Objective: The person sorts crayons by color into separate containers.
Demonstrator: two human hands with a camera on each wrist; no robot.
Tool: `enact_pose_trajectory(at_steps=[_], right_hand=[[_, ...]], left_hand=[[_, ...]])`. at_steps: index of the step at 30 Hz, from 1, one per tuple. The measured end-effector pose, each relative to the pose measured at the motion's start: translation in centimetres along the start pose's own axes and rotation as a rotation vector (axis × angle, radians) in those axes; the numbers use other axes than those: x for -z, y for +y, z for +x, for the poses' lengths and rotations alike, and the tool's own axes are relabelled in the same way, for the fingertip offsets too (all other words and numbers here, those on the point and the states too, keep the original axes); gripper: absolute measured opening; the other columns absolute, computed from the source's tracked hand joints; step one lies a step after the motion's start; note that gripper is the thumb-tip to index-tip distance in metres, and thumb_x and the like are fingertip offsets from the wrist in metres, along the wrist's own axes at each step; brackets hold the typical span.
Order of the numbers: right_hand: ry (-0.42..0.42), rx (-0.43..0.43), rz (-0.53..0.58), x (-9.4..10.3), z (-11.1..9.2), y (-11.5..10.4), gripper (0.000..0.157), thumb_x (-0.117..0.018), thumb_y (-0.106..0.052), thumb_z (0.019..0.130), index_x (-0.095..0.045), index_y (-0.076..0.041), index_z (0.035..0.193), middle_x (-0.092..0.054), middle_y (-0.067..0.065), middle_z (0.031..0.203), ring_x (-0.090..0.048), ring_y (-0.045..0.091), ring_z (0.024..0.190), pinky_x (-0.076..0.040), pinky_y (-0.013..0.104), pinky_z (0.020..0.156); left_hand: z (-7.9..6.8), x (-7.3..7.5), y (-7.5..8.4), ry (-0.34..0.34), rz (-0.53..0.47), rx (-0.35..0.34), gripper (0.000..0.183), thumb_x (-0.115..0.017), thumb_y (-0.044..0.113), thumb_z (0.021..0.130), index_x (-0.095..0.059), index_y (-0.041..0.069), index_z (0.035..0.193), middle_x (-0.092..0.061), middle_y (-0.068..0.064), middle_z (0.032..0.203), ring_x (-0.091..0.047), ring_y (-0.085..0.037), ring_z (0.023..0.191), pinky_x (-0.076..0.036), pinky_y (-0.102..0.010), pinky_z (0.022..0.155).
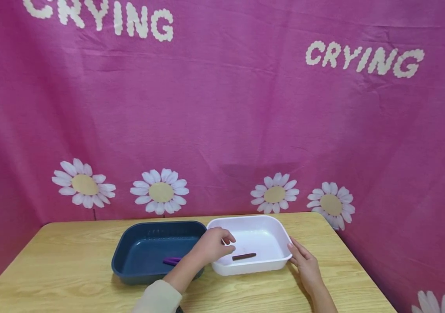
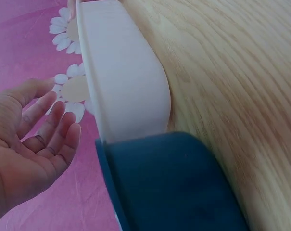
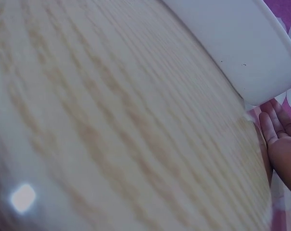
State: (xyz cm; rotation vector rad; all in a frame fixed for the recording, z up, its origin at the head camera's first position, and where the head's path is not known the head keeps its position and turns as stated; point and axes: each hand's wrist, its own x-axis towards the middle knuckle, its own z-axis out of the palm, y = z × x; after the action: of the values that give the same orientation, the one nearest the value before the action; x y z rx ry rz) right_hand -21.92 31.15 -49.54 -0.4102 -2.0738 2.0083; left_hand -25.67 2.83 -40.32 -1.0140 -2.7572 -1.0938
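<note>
A white plastic tray [image 1: 238,268] stands on the table, with a dark brown, pen-like stick [image 1: 244,256] lying inside near its front wall. Over the tray's left part hovers my left hand [image 1: 214,245], nothing in its loosely bent fingers; the left wrist view shows the palm and spread fingers. My right hand [image 1: 305,263] holds the tray's right side, thumb at the rim and fingers along the outer wall. To the left, a dark blue tray [image 1: 130,278] contains purple, pen-like sticks [image 1: 171,261], partly hidden by my left forearm.
Both trays rest side by side on a light wood-grain table [image 1: 66,265], their neighbouring rims close together. Behind and around the table hangs a pink cloth [image 1: 214,130] printed with white daisies and lettering.
</note>
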Motion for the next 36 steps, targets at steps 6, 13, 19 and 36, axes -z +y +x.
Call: enact_pose_trajectory(at_steps=[6,13,19,36], right_hand=[[-0.003,-0.003,0.004,0.3,0.2,-0.1,0.063,-0.057,-0.04,0.092,-0.039,-0.005,0.141,-0.042,0.007,0.143,-0.06,-0.006,0.092,-0.049,0.012,0.082],[0.002,-0.019,0.008,0.4,0.3,-0.1,0.065,-0.058,-0.042,0.091,-0.039,-0.006,0.141,-0.04,0.007,0.144,-0.06,-0.007,0.092,-0.049,0.012,0.082],[-0.002,-0.023,0.0,0.4,0.2,-0.2,0.066,-0.058,-0.044,0.09,-0.04,-0.007,0.141,-0.044,0.0,0.14,-0.059,-0.008,0.092,-0.049,0.011,0.082],[-0.019,-0.032,0.023,0.0,0.1,0.0,0.067,-0.059,-0.044,0.089,-0.039,-0.007,0.142,-0.056,-0.023,0.116,-0.06,-0.006,0.093,-0.049,0.012,0.082]], left_hand=[[-1.1,1.0,-0.2,-0.025,0.007,0.028,0.016,-0.072,0.019,0.081,-0.072,0.008,0.092,-0.064,0.0,0.081,-0.056,-0.012,0.074,-0.048,-0.023,0.066],[-2.9,2.5,-0.8,-0.038,-0.029,0.036,0.016,-0.071,0.02,0.082,-0.071,0.009,0.094,-0.063,0.001,0.083,-0.055,-0.011,0.076,-0.047,-0.023,0.065],[-5.0,3.7,-0.9,-0.045,-0.05,0.047,0.016,-0.071,0.018,0.082,-0.072,0.009,0.095,-0.059,0.0,0.08,-0.048,-0.008,0.072,-0.042,-0.021,0.061],[-11.2,5.4,-1.8,-0.072,-0.1,0.041,0.014,-0.072,0.024,0.081,-0.071,0.015,0.092,-0.056,0.007,0.078,-0.046,-0.003,0.069,-0.042,-0.018,0.06]])
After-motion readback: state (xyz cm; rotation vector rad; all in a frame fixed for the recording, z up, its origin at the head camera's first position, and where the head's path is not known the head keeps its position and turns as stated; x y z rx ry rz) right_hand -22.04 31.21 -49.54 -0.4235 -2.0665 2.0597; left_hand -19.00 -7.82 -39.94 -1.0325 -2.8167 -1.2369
